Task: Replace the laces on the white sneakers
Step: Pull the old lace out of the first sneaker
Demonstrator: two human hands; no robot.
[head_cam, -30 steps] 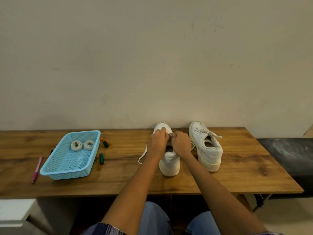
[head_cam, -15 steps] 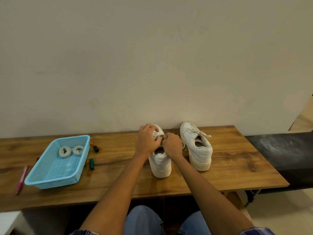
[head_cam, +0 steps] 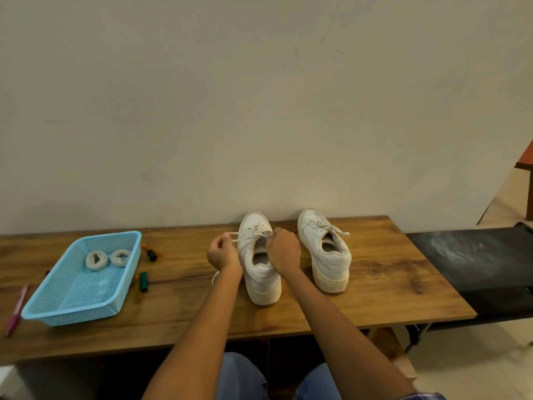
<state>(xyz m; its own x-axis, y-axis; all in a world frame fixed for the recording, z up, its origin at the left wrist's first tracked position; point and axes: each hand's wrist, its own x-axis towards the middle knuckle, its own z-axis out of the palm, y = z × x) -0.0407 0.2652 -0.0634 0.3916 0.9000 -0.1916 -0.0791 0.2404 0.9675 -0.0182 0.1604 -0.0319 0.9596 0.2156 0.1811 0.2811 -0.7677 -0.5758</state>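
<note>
Sitting at a wooden table (head_cam: 375,298) against a plain wall, viewed from above the forearms. Left sneaker (head_cam: 261,269) standing upright near the table's middle, toe toward the wall, heel toward the viewer. Left hand (head_cam: 223,254) just left of it, fingers curled, pinching a loose end of the old lace (head_cam: 234,234) drawn sideways out of the shoe; another stretch of lace trailing under the wrist, mostly hidden by the forearm. Right hand (head_cam: 282,251) fisted over the tongue and eyelets, covering them; looks closed on the lace there, though the exact pinch cannot be made out. Right sneaker (head_cam: 326,249) just beside, untouched, lace ends loose.

Blue mesh basket (head_cam: 57,308) well to the left, holding two coiled laces (head_cam: 108,258). Small markers (head_cam: 142,280) beside the basket, too small to identify surely. Pink pen (head_cam: 16,310) at the left edge. Black bench (head_cam: 476,255) to the right, cut off by the edge. Denim-clad knees (head_cam: 242,376) below, partly cropped.
</note>
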